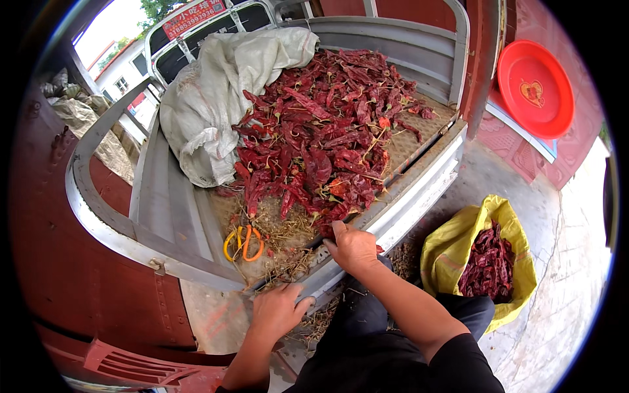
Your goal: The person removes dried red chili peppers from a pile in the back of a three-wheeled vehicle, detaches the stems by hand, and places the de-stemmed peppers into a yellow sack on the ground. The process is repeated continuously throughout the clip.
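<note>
My left hand (277, 308) is at the near edge of the truck bed (388, 216), thumb apart from the fingers, with nothing visible in it. Its fingertips are close to dry stems and debris (282, 260). My right hand (355, 245) is curled over the bed's metal edge, at the near end of a pile of dried red chili peppers (314, 132). A bit of red pepper pokes out beside that hand; its palm side is hidden. Scissors with orange and yellow handles (251, 244) lie among the stems, their blades covered by peppers and debris.
A white woven sack (211, 98) is bunched behind the pile's left side. On the floor at right stands a yellow woven sack (444, 245) holding dried peppers. Metal rails (115, 231) curve around the bed's left. A red plastic basin (535, 88) is at far right.
</note>
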Tool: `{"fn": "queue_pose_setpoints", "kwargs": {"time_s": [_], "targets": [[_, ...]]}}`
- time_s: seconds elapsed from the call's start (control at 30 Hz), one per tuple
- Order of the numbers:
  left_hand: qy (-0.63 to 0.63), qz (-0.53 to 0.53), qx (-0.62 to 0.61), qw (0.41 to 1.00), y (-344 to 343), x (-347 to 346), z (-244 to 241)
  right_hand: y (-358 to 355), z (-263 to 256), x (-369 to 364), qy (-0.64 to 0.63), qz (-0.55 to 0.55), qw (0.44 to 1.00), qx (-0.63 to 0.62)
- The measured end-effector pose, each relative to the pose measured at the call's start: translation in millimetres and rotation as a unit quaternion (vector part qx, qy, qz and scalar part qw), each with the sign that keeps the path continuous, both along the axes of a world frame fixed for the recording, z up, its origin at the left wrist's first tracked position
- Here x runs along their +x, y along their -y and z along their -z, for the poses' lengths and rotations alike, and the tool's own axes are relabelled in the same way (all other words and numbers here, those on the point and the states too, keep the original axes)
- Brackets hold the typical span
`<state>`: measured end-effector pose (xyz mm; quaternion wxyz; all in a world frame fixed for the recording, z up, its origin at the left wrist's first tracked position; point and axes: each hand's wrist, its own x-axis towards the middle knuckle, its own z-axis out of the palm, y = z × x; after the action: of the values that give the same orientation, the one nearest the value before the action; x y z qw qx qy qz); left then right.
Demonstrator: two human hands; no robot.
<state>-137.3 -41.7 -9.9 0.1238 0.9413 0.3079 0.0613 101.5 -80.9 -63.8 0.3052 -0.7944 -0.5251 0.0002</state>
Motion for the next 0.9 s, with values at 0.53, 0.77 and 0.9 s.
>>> {"fn": "queue_pose_setpoints", "kwargs": {"time_s": [0.53,0.77,0.9], "targets": [[0.061,-0.082,0.067,0.992,-103.4,127.9,13.0,45.4,-13.3,8.0,-0.647,-0.052,0.751,0.119],[0.225,-0.084,0.055,0.969,-130.3,87.0,20.2,50.5,-13.4,3.8,-0.634,-0.071,0.758,0.134],[0.319,-0.088,-0.006,0.944,-112.9,63.3,2.4,46.1,7.2,10.4,-0.563,-0.115,0.813,0.097]]}}
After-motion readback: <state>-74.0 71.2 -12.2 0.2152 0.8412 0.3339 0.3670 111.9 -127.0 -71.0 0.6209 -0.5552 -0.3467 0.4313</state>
